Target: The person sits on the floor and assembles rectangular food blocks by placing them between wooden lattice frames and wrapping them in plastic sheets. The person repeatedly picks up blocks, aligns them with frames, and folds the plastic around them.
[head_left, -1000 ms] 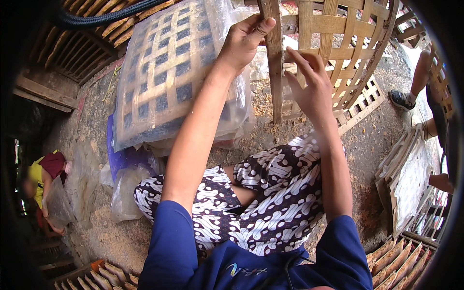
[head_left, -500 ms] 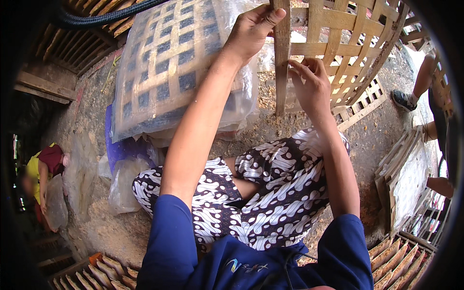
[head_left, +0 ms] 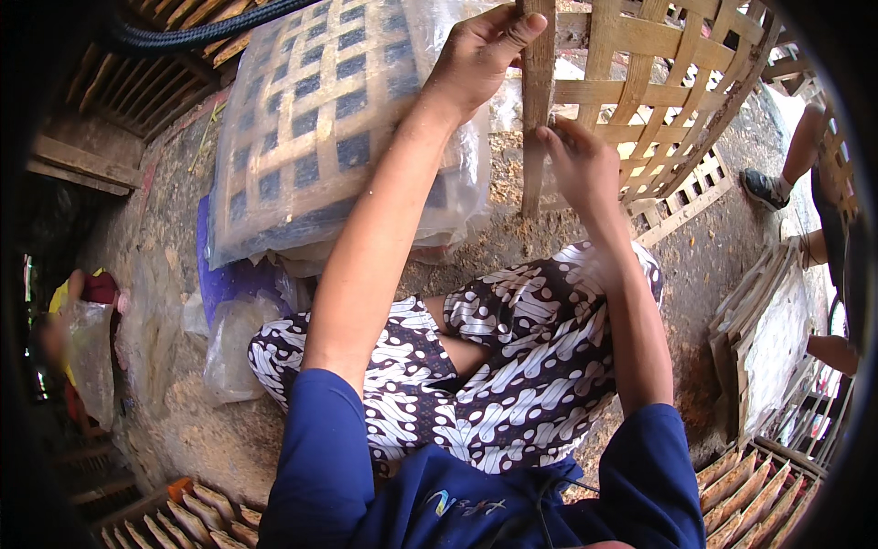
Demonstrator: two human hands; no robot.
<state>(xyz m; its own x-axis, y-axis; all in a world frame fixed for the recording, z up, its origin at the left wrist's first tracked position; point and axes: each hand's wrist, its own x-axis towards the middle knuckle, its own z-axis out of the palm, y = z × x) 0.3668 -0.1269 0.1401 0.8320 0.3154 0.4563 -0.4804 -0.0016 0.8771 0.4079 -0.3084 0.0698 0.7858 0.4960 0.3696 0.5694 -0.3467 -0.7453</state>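
1. Since a second ago, the woven panel point(head_left: 585, 92) has shifted slightly to the right, and the right hand point(head_left: 590, 169) has drawn in its spread fingers.
2. Nearest are a blue shirt point(head_left: 315, 457) and patterned trousers point(head_left: 540, 375), the legs folded on the gritty floor point(head_left: 224, 448).
3. Right grip: thumb and forefinger are close together at the panel's wooden edge bar point(head_left: 536, 183); whether they pinch anything cannot be told.
4. Left grip: the left hand point(head_left: 466, 69) pinches the bar higher up, thumb in front. The panel stands tilted beyond the knees.
5. Left of it lies a plastic-covered stack point(head_left: 315, 146), a purple sheet point(head_left: 216, 261) under its near corner.
6. Farther off, a co-worker's clear plastic point(head_left: 91, 366) shows at left, another person's shoe point(head_left: 761, 188) at right.
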